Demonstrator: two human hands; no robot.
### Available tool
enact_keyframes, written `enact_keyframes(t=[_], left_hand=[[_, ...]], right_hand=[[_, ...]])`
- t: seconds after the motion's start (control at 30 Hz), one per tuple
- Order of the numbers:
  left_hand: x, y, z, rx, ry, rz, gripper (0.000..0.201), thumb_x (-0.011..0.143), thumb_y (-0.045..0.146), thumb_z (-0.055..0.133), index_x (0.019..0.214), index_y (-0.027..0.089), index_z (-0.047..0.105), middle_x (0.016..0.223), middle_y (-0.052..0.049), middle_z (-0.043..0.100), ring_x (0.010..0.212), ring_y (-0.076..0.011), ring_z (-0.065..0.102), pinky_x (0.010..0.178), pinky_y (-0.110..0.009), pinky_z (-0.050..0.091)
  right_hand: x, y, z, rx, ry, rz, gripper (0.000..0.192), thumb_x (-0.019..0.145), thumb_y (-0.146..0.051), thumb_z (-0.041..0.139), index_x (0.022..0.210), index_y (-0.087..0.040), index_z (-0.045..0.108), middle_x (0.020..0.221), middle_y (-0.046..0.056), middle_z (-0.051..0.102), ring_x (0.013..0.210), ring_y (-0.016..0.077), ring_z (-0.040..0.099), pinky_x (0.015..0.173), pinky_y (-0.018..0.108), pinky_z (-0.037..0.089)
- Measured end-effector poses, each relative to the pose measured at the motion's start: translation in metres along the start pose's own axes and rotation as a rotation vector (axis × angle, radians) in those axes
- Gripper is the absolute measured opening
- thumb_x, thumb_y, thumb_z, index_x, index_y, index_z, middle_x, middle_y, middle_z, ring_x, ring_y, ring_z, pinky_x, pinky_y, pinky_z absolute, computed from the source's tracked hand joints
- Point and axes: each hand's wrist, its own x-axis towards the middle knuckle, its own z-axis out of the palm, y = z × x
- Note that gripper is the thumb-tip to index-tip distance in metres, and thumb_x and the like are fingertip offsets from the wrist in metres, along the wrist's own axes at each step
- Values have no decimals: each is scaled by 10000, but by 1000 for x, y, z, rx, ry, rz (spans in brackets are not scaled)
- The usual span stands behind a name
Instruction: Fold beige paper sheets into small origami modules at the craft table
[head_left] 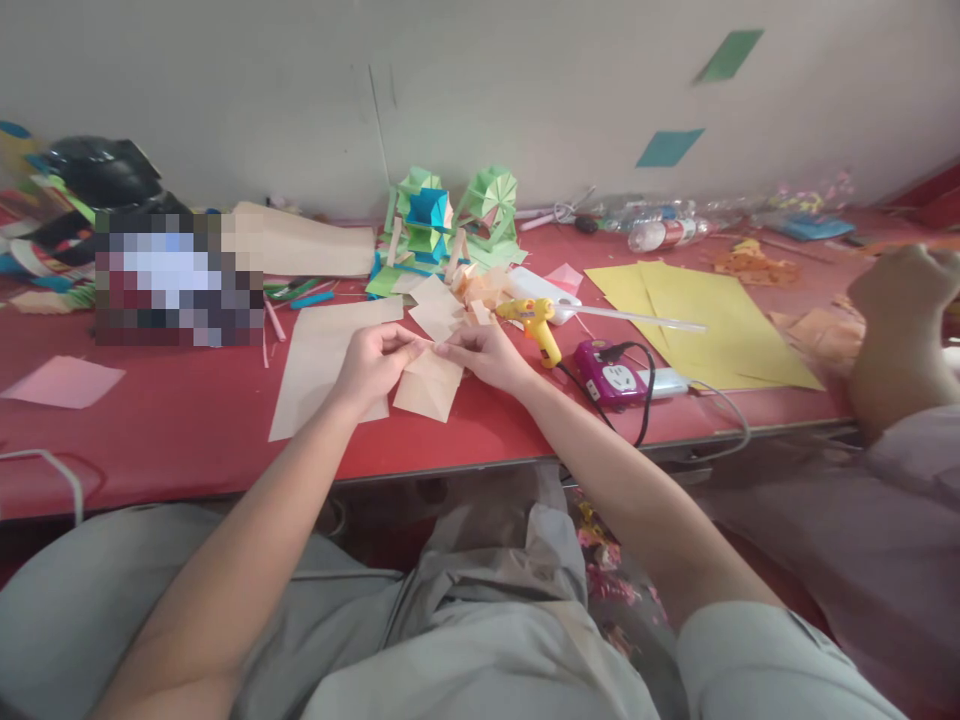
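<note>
My left hand and my right hand meet over the red table, fingertips nearly touching. Between them they pinch the top edge of a small creased peach paper square. Under my left wrist lies a larger beige sheet. Just beyond my fingers are a loose peach paper piece and some folded peach scraps. A yellow glue gun with a clear glue stick in its back rests to the right of my right hand.
Green and blue folded paper models stand against the wall. To the right are a purple power socket with cables, yellow sheets and plastic bottles. Another person's arm leans at the right edge. A pink sheet lies left.
</note>
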Motion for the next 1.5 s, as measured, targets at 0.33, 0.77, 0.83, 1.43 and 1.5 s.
enact_keyframes(t=[0.33,0.77,0.83,1.43,1.5], left_hand=[[3,-3,-10,-84,-123,-61,440,698,552,835,920,177,771,997,-113,783,911,-274,733,790,-355,588],[6,-6,-10,-134,-83,3,429,725,501,832,973,162,751,1021,-109,780,954,-272,732,848,-366,596],[5,-5,-10,-175,-138,-21,460,718,472,843,1037,156,740,1024,-109,780,936,-267,735,853,-377,597],[4,-4,-8,-193,-75,-145,363,620,415,887,826,151,746,830,-88,771,824,-259,733,769,-367,589],[4,-3,-7,-204,-76,-135,366,631,419,883,844,153,750,842,-89,774,833,-256,734,776,-364,591]], right_hand=[[-2,1,-3,124,53,1,483,757,-646,737,738,-168,666,593,5,614,511,125,557,504,288,486],[0,3,0,298,-66,96,530,634,-473,888,981,-164,634,963,96,747,970,257,726,790,374,631],[0,4,-1,281,-45,104,541,654,-482,875,1016,-164,630,957,95,746,950,255,726,745,356,629],[0,6,0,287,-87,82,525,722,-454,834,1070,-152,584,850,58,722,703,172,695,555,265,580],[0,6,0,285,-83,79,514,718,-454,837,1053,-157,585,845,55,722,703,171,691,555,265,578]])
